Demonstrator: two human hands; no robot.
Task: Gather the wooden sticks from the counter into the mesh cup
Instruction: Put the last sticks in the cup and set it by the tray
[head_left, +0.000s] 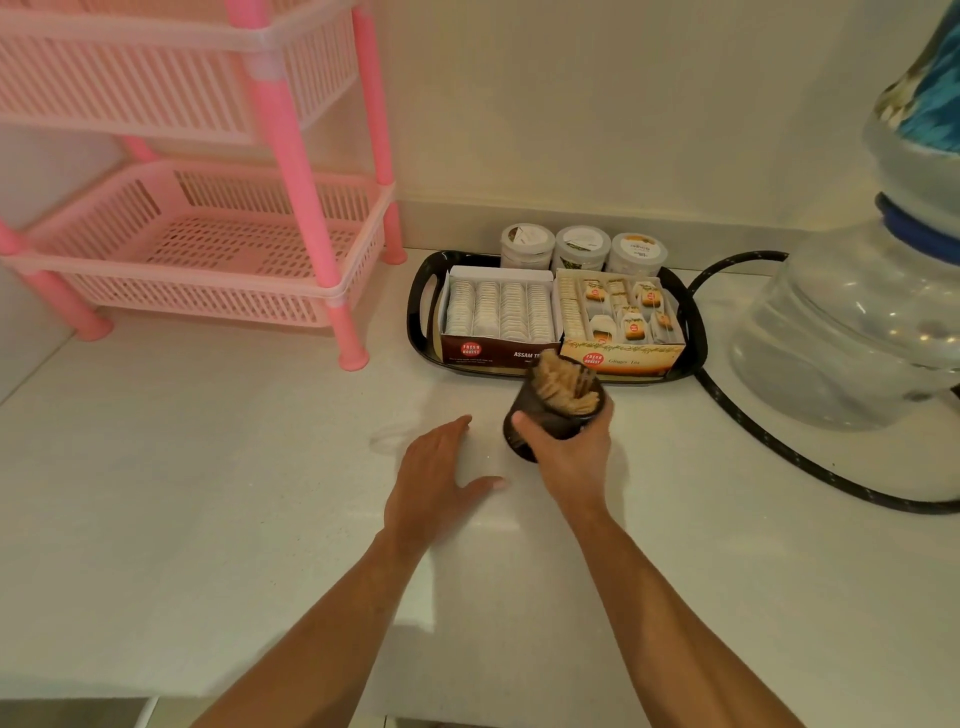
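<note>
A dark mesh cup (540, 415) sits at the middle of the white counter (208, 493), just in front of the black tray. It is packed with a bunch of pale wooden sticks (563, 387) that lean to the left and stick out of its rim. My right hand (571, 457) is wrapped around the cup from the near side. My left hand (441, 478) lies flat on the counter just left of the cup, fingers spread, holding nothing. No loose sticks show on the counter.
A black tray (421, 306) behind the cup holds two open tea-bag boxes (498, 312) and three lidded jars (579, 247). A pink plastic rack (208, 249) stands at the left. A water dispenser bottle (857, 322) and a black cable (779, 447) are on the right.
</note>
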